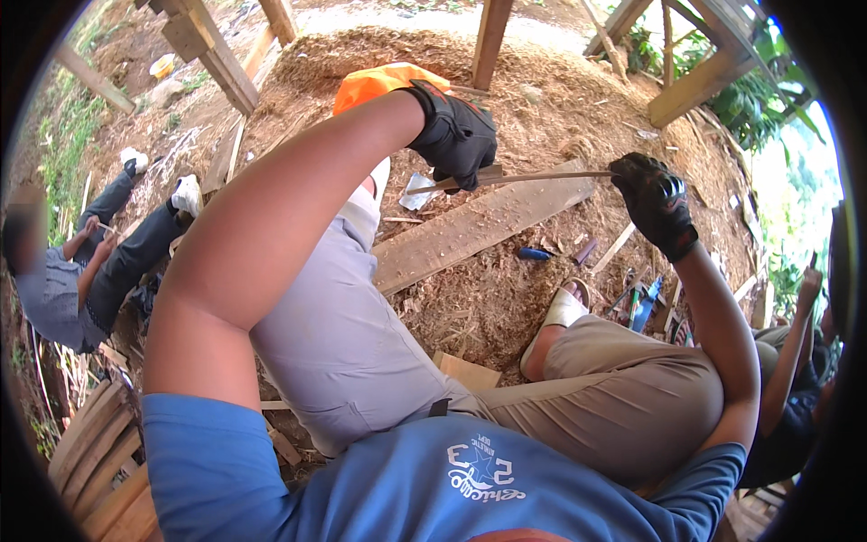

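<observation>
A thin, slightly bent wooden strip stretches between my two hands above the ground. My left hand, in a black glove, is closed around the strip towards its left end, the fingers mostly hidden under the palm. A small brown wooden piece shows beside those fingers; whether it is held too I cannot tell. My right hand, also gloved in black, grips the strip's right end. Below the strip a wide wooden plank lies slanted on the shavings, touching neither hand.
An orange bag or cloth lies beyond my left forearm. Near my right foot are a blue object and several tools. Wooden posts stand at the back. One person sits at left, another at right.
</observation>
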A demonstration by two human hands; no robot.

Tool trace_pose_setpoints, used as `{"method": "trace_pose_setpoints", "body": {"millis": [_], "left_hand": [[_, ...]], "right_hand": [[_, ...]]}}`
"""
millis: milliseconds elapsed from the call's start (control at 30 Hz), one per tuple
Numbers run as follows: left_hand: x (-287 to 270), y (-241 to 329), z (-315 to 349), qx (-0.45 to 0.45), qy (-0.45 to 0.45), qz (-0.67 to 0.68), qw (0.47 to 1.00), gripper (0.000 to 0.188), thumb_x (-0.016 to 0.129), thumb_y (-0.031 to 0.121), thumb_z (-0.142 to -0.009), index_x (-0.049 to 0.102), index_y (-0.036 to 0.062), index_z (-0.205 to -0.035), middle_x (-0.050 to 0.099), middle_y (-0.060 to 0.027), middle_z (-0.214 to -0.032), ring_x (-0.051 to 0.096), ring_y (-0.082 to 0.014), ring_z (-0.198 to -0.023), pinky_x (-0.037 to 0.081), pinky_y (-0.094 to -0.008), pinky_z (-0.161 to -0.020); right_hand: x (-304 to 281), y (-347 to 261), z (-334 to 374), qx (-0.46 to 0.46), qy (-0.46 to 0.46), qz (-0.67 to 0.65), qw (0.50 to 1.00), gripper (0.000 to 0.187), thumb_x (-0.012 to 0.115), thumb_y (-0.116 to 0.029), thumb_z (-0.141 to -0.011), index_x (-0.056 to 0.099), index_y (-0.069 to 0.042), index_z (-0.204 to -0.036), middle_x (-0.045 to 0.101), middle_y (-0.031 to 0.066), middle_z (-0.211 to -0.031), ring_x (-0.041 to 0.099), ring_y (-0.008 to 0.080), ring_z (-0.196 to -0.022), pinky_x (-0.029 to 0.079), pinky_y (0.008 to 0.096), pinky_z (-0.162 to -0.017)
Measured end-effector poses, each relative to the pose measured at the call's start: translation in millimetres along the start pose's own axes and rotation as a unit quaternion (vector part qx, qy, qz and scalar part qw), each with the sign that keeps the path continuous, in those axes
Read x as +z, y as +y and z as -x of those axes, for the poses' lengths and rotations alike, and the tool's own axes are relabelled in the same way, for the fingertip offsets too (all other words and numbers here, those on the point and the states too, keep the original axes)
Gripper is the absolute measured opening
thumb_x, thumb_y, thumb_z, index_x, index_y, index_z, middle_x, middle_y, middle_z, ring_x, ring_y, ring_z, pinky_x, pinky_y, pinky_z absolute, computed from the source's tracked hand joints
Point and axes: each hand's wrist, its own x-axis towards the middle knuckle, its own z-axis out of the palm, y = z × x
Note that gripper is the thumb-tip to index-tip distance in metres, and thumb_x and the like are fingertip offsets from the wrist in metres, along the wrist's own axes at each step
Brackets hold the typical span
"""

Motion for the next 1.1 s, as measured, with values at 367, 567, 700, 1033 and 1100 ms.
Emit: {"method": "trace_pose_setpoints", "body": {"millis": [367,567,700,1033,1100], "left_hand": [[14,-30,12,-0.027,0.011,0.094,0.995,0.034,0.071,0.035,-0.096,0.077,0.0021,-0.092,0.075,-0.0162,-0.084,0.072,-0.0301,-0.08,0.055,-0.0461,-0.076],[11,-20,27,-0.092,-0.019,0.131,0.987,0.03,0.072,0.032,-0.096,0.077,0.0032,-0.091,0.075,-0.0134,-0.08,0.073,-0.027,-0.075,0.056,-0.0428,-0.072],[1,-13,34,-0.094,-0.001,0.114,0.989,0.028,0.072,0.03,-0.095,0.077,0.0028,-0.091,0.075,-0.0133,-0.081,0.073,-0.0281,-0.076,0.055,-0.044,-0.073],[1,-14,37,-0.089,0.011,0.122,0.988,0.028,0.074,0.029,-0.093,0.077,0.0017,-0.089,0.073,-0.0138,-0.079,0.07,-0.03,-0.075,0.054,-0.0459,-0.075],[-1,-12,38,-0.091,0.008,0.116,0.989,0.028,0.075,0.029,-0.092,0.077,0.002,-0.089,0.072,-0.0139,-0.079,0.069,-0.0296,-0.075,0.053,-0.0456,-0.074]], "right_hand": [[-24,-40,-24,0.114,0.02,-0.276,0.954,0.018,0.071,-0.015,-0.102,0.079,-0.008,-0.116,0.08,0.013,-0.112,0.076,0.0322,-0.103,0.06,0.042,-0.092],[-19,-35,-18,0.135,0.027,-0.327,0.935,0.02,0.072,-0.016,-0.102,0.079,-0.006,-0.118,0.08,0.0144,-0.113,0.077,0.0331,-0.102,0.061,0.0405,-0.089],[-20,-35,-14,0.179,0.008,-0.35,0.919,0.019,0.074,-0.015,-0.101,0.079,-0.007,-0.118,0.08,0.0139,-0.114,0.078,0.0312,-0.103,0.06,0.039,-0.09],[-7,-31,1,0.183,0.054,-0.373,0.908,0.017,0.074,-0.01,-0.1,0.08,-0.006,-0.116,0.081,0.0123,-0.116,0.078,0.0262,-0.103,0.06,0.0361,-0.091],[-10,-32,-1,0.194,0.056,-0.395,0.896,0.017,0.074,-0.011,-0.101,0.08,-0.006,-0.116,0.081,0.0107,-0.115,0.078,0.0258,-0.102,0.06,0.0353,-0.09]]}}
